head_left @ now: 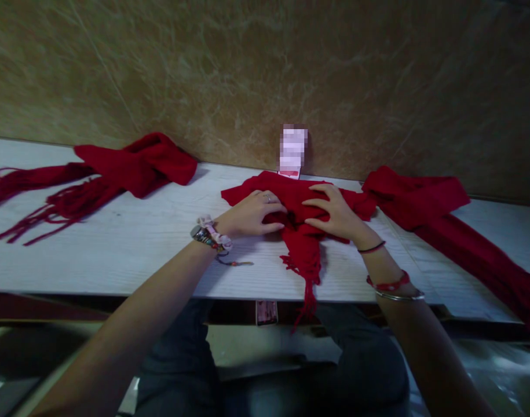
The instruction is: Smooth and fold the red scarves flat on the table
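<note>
A red fringed scarf (303,249) lies bunched in the middle of the white table, with its tasselled end hanging over the front edge. My left hand (253,213) rests on the scarf's left side, fingers bent over the cloth and thumb apart from them. On the right side, my right hand (329,211) touches the same scarf with its fingers spread. Between the hands the cloth is gathered into dark folds, whose exact form I cannot make out.
Two more red scarves lie on the white table (160,255): a folded scarf (147,165) at left and a long scarf (425,202) at right. A lit phone (292,152) leans against the brown marbled wall (230,75). My legs are below the table edge.
</note>
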Motion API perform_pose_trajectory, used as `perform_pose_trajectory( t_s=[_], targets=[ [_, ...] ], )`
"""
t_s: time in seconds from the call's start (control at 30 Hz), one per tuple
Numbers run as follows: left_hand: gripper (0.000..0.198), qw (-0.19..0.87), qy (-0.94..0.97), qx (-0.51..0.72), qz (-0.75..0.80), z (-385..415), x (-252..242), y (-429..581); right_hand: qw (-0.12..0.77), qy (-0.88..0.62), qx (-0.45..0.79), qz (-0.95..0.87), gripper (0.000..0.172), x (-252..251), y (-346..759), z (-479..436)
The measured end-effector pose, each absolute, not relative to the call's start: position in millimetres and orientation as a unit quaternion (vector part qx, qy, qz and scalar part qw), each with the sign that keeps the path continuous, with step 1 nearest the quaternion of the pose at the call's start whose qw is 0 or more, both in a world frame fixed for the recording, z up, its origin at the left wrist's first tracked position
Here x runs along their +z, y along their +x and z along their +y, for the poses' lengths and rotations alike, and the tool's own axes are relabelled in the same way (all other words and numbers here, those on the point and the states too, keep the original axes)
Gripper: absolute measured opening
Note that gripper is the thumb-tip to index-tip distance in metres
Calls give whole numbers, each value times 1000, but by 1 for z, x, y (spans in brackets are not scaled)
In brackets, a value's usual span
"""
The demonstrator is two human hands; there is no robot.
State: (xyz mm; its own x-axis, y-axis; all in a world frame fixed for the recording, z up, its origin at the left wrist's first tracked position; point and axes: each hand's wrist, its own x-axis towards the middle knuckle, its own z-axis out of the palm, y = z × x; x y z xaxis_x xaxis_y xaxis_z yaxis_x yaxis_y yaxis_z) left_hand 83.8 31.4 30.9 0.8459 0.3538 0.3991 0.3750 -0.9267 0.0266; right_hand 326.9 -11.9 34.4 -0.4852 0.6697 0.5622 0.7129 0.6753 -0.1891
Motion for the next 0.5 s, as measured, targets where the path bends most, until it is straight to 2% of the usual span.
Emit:
perform_pose_trajectory(
  t_s=[0.1,0.2,0.27,0.43,0.5],
  targets=[
    [24,47,-961,-189,-194,34,27,87,253,-406,-59,-876,14,26,327,-6],
    [18,77,-958,-188,-204,35,25,89,255,-408,-80,-873,6,24,328,-3],
    [19,99,-945,-215,-227,37,26,87,279,-411,-89,-863,8,26,329,-3],
    [23,141,-853,-353,-359,44,34,73,418,-472,-89,-771,7,31,334,0],
    [24,144,-833,-374,-382,46,35,69,446,-495,-90,-740,6,30,336,2]
  ],
)
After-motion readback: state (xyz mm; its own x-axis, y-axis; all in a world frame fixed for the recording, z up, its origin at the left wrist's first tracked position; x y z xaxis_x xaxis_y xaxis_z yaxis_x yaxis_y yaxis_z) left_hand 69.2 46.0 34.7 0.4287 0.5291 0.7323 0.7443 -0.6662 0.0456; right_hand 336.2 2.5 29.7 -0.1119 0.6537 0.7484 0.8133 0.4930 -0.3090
